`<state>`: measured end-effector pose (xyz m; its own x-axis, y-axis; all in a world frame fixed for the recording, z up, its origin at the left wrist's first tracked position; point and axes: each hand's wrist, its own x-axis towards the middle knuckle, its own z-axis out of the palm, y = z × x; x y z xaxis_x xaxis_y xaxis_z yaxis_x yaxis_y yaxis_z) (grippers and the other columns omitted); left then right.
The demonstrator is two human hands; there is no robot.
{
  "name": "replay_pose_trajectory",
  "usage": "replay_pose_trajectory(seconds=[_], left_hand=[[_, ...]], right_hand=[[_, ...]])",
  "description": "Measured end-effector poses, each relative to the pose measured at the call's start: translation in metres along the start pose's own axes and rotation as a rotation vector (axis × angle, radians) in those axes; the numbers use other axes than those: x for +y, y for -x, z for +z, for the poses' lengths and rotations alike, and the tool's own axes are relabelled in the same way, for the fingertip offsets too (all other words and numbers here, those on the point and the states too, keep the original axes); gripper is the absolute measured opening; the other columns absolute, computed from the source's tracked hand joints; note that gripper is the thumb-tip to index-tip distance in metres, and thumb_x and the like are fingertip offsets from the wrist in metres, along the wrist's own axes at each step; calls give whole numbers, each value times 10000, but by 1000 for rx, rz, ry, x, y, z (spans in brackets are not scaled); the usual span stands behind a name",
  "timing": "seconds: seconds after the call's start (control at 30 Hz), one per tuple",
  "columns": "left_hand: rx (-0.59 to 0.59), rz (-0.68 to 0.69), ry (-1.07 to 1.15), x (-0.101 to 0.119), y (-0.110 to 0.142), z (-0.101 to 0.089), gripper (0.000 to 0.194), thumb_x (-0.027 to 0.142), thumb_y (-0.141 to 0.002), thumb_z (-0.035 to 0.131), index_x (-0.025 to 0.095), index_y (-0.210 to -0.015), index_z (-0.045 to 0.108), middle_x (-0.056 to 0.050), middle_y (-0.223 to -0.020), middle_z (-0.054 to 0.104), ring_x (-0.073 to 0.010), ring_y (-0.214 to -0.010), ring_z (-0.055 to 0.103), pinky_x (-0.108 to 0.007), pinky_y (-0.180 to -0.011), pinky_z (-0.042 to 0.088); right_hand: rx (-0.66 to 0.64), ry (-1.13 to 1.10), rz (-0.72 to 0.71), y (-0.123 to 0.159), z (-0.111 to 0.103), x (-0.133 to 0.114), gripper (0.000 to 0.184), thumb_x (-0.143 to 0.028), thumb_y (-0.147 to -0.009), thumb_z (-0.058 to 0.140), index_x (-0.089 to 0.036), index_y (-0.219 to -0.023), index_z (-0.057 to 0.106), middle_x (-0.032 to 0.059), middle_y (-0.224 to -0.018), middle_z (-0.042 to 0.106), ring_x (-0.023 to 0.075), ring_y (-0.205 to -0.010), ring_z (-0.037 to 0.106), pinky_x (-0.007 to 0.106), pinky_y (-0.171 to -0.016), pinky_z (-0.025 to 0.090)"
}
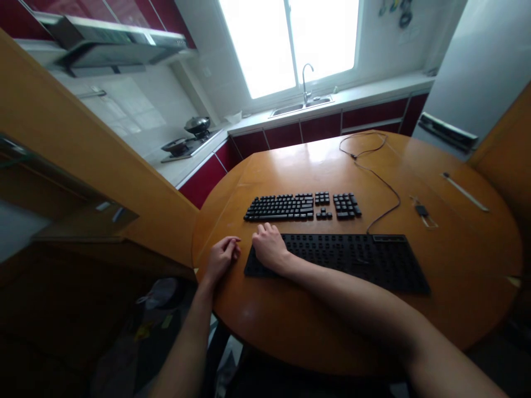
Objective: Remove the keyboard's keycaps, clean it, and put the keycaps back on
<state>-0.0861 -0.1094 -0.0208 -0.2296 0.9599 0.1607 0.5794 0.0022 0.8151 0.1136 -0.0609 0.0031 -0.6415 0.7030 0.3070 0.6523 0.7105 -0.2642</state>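
Observation:
A black keyboard base (332, 251), mostly bare of keycaps, lies across the wooden table in front of me. My right hand (269, 246) rests over its left end, fingers bent down at the upper left corner; whatever is under the fingertips is hidden. Just left of the base, my left hand (224, 257) lies on the table with its fingers curled in, and I cannot see what they hold, if anything. Behind the base, loose black keycaps (282, 207) are laid out in keyboard order, with the number pad keycaps (347, 205) at their right.
A thin cable (390, 193) runs from the base to the far side of the round table (290, 166). On the right lie a small wire-looped tool (422, 210) and a slim light stick (467, 192). Beyond are a sink (288, 110) and a stove (193, 145).

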Motion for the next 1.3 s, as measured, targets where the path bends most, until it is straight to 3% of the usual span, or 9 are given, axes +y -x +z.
replay_pose_trajectory(seconds=[0.1,0.17,0.3,0.43,0.53,0.8,1.0,1.3], left_hand=[[70,-39,-3,-6,15,-17,353,483,-909,569,147,-962,662,-23,-681,637,-125,-507,556,-220,-482,441],[125,-16,7,-2,6,-22,304,434,-910,572,147,-947,664,-18,-666,625,-117,-495,543,-209,-464,429],[189,119,65,28,-45,-19,274,387,-934,546,146,-935,676,-1,-613,574,-93,-455,481,-186,-420,373],[116,287,112,55,-92,-3,270,382,-941,562,142,-953,684,12,-584,556,-76,-424,435,-180,-400,323],[31,327,147,56,-108,16,287,396,-941,571,133,-937,686,25,-545,533,-73,-427,427,-173,-412,318],[-156,427,276,46,-118,63,347,473,-937,602,141,-920,701,38,-528,521,-69,-441,439,-176,-443,331],[-144,442,316,52,-121,73,342,467,-945,593,144,-914,702,42,-521,505,-70,-440,428,-181,-441,323],[-298,350,298,33,-116,75,317,427,-939,590,134,-899,703,34,-539,517,-85,-464,448,-191,-443,342]], right_hand=[[10,6,-9,0,0,0,237,-120,-921,492,-92,-992,717,187,-1032,646,285,-996,543,381,-817,437],[11,9,-7,0,0,1,227,-112,-909,503,-94,-982,717,180,-1025,647,282,-987,545,375,-809,436],[9,22,-16,2,0,2,220,-108,-897,513,-100,-986,714,173,-1033,644,278,-988,540,369,-806,433],[19,34,-18,3,2,2,224,-122,-914,502,-103,-990,711,171,-1037,640,281,-994,534,374,-807,432],[16,42,-23,3,3,2,217,-129,-917,503,-104,-979,710,164,-1023,639,281,-984,535,375,-804,433],[17,81,-31,5,6,4,226,-129,-934,475,-107,-968,697,162,-1006,629,294,-976,529,399,-813,434],[4,87,-37,5,5,4,214,-145,-934,494,-106,-960,703,153,-998,634,292,-984,533,398,-832,443],[43,-20,52,0,-17,14,179,-142,-913,524,-137,-943,700,114,-1016,661,245,-992,536,345,-897,448]])
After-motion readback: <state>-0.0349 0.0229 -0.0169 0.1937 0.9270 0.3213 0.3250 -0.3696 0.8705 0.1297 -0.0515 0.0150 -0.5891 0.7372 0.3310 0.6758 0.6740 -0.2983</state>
